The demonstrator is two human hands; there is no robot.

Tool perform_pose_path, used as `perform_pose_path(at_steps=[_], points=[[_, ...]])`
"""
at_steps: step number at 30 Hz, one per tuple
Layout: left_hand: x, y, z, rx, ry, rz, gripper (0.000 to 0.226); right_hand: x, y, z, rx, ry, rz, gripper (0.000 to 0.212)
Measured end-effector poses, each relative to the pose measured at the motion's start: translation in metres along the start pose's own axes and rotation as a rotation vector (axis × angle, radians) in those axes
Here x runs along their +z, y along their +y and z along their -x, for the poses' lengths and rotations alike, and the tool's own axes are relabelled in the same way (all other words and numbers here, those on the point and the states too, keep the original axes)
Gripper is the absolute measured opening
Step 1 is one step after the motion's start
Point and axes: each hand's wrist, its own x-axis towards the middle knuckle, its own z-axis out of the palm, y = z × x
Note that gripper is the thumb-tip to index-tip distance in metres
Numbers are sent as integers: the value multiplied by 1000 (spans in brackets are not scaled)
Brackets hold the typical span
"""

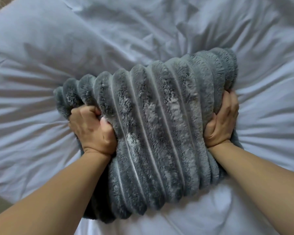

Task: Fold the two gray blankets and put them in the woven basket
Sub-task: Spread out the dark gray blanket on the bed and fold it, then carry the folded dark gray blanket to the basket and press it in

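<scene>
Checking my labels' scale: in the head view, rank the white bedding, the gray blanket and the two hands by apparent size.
1. white bedding, filling most of the frame.
2. gray blanket.
3. left hand and right hand: about alike, so unranked.

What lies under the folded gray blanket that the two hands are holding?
The gray blanket rests on wrinkled white bedding, which shows all around it. The part directly beneath is covered, so anything there cannot be seen.
</scene>
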Motion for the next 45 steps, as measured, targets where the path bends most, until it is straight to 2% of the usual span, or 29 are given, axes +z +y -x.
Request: perform_pose_path(at_steps=[2,6,9,11,13,14,15,17,20,21,23,25,28,31,33,38,41,42,45], points=[[-12,6,-3,-26,-50,-4,35,-10,-6,-4,19,-36,-8,64],[-54,32,-7,-83,-157,7,46,-42,-30,-11,60,-129,2,66],[-88,43,-3,-160,-177,59,46,-69,-38,-19,128,-193,-108,65],[-108,44,6,-342,-155,27,60,-84,-38,-21,309,-224,-215,63],[-123,46,17,-697,-227,60,89,-95,-34,-19,593,-283,-309,66],[-129,48,22,-868,-307,160,98,-100,-32,-17,704,-332,-370,67],[-131,49,26,-999,-393,301,100,-104,-29,-16,771,-388,-436,68],[-131,48,29,-1090,-555,506,91,-110,-24,-19,825,-480,-555,76],[-129,37,26,-1050,-655,580,98,-111,-18,-28,921,-615,-763,101],[-127,33,26,-1039,-679,608,101,-111,-17,-30,978,-689,-812,98],[-124,30,27,-1030,-731,683,98,-115,-21,-34,1077,-853,-846,71],[-118,33,33,-1025,-711,852,82,-120,-27,-37,1130,-906,-803,52],[-118,35,44,-1049,-650,1060,51,-139,-44,-37,1185,-865,-766,39],[-138,31,48,-1178,-689,1202,64,-167,-72,-28,1221,-818,-791,34],[-160,25,39,-1173,-689,1201,79,-184,-97,-21,1231,-794,-814,36],[-233,-11,-4,-1025,-636,1097,90,-199,-185,-9,1192,-659,-939,56],[-306,-40,-50,-880,-563,1057,78,-199,-266,-10,1083,-591,-1010,69],[-336,-50,-68,-835,-546,1058,73,-199,-297,-11,1052,-571,-1034,71],[-419,-75,-116,-750,-575,1074,80,-192,-386,-13,973,-503,-1109,68]])
